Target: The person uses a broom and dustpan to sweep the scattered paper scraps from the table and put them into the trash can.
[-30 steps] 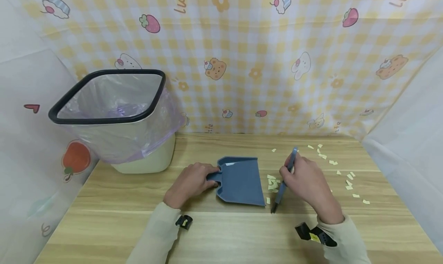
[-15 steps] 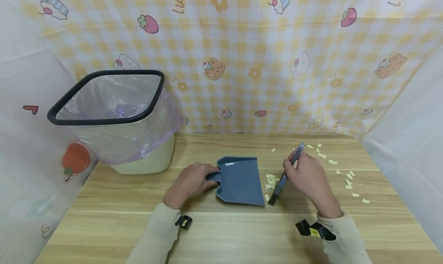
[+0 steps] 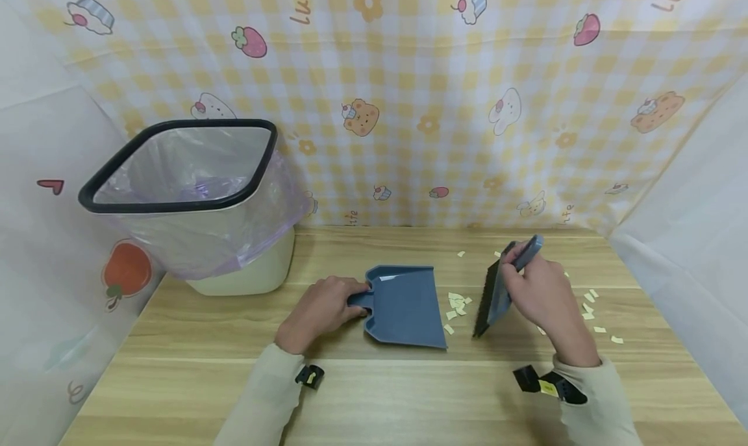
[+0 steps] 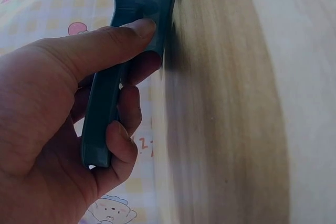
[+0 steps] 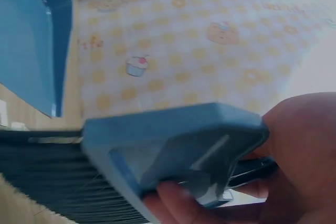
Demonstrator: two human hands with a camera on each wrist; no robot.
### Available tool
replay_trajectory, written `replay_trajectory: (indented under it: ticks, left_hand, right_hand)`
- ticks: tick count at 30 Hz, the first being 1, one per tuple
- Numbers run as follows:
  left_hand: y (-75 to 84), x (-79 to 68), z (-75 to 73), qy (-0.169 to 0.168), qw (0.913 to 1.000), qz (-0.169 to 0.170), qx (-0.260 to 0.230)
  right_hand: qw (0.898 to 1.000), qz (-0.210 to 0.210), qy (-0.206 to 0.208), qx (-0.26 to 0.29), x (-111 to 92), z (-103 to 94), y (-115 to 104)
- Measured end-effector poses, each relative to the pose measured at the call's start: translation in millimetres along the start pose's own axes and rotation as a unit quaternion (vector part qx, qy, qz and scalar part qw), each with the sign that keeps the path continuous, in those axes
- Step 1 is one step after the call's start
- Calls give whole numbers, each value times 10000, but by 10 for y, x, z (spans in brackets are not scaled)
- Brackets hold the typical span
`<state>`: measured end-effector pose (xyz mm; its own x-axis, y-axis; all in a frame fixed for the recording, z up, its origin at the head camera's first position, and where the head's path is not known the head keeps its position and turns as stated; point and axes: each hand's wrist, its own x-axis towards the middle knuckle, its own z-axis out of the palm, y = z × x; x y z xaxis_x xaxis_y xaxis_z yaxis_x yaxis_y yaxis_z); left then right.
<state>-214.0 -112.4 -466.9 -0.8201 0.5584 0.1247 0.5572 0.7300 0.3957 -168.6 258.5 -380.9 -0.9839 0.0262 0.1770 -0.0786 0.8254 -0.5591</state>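
Observation:
A blue-grey dustpan [image 3: 407, 306] lies on the wooden table, its mouth facing right. My left hand [image 3: 323, 311] grips its short handle, thumb on top and fingers curled beneath, as the left wrist view shows on the dustpan handle [image 4: 105, 114]. My right hand [image 3: 540, 297] holds a blue hand brush [image 3: 498, 297] with dark bristles [image 5: 63, 177], tilted to the right of the dustpan. Between brush and dustpan mouth sits a small heap of pale yellow paper scraps [image 3: 456, 301]. The dustpan's flat surface holds no scraps.
A bin [image 3: 251, 280] with a black rim and purple-tinted liner stands at the back left. More paper scraps [image 3: 587, 308] are scattered at the right, partly hidden behind my right hand. A yellow checked cloth [image 3: 403, 160] hangs along the table's back edge.
The right hand and brush have moved right, away from the dustpan, and the brush has turned so its bristle side shows. The scraps lie slightly closer to the dustpan mouth. The left hand stays put.

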Motion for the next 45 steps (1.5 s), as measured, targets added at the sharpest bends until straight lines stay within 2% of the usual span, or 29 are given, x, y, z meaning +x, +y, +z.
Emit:
replay_trajectory:
  ticks: [4,10,16,29,38,45]
  left_hand:
    - [5,-2,-5,-17,10000,-11,38]
    - [3,-4,0,-31,10000,-41,-1]
    - [1,8,18,50,9999,-91,-75]
    - [20,36,45,96,9988,-439,-215]
    - [-29,33,50,42,9995,-199,-235]
    - [-24,7,21,-156,9998,-32,72]
  right_hand:
    - [9997,-47,-184,-143,-19,-49,18]
    - [9979,-279,-538,-226,7,36,39]
    - [9974,-336,-587,-246,20,68,26]
    - [9966,-328,-700,-269,19,42,34]
    - [9965,-336,-718,-261,22,51,43]
    - [9965,-379,-702,-257,22,54,33]
